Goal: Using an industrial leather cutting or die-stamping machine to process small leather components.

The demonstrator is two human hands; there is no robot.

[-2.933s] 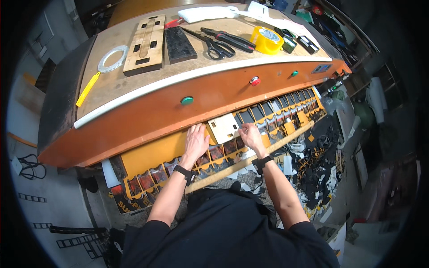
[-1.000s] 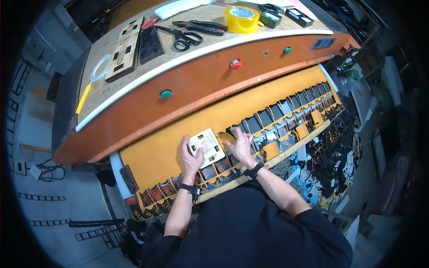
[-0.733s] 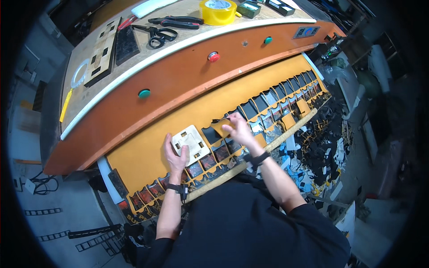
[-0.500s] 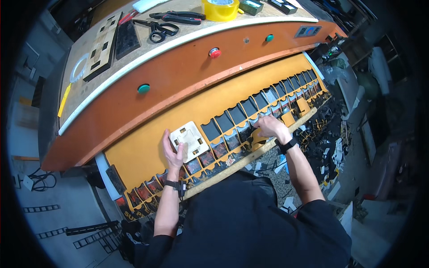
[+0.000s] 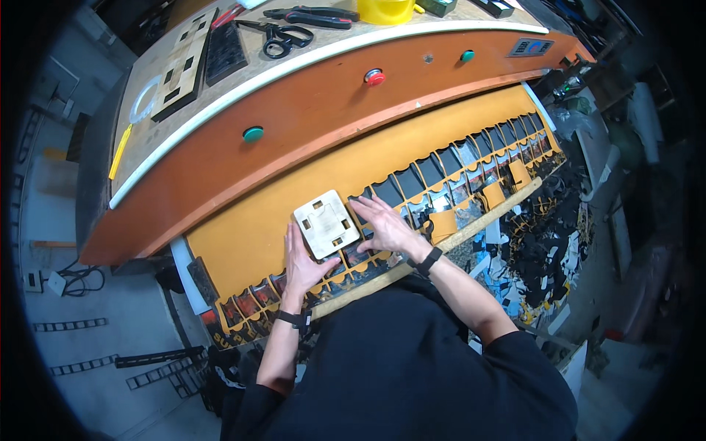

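Note:
A cream square cutting die (image 5: 326, 224) with rectangular openings sits on a yellow sheet (image 5: 243, 231) cut into rows of gaps along its near side. My left hand (image 5: 301, 264) is at the die's lower left, fingers stretched along that side and thumb apart near the bottom edge. At the right of the die, my right hand (image 5: 386, 231) has spread fingers reaching beside it, over the cut gaps. A loose yellow cut piece (image 5: 443, 225) lies right of this hand on the cut strip.
An orange machine front (image 5: 309, 110) with round buttons runs above the sheet. Scissors (image 5: 278, 45), pliers (image 5: 312, 18) and a yellow tape roll (image 5: 384, 9) lie on its top. A wooden bar (image 5: 368, 287) borders the near edge; black and white scraps (image 5: 515, 257) are piled beyond.
The die was moved down-left from the cut rows. A yellow piece was carried rightward and released. My right hand has returned leftward to the die; my left thumb has left its top face.

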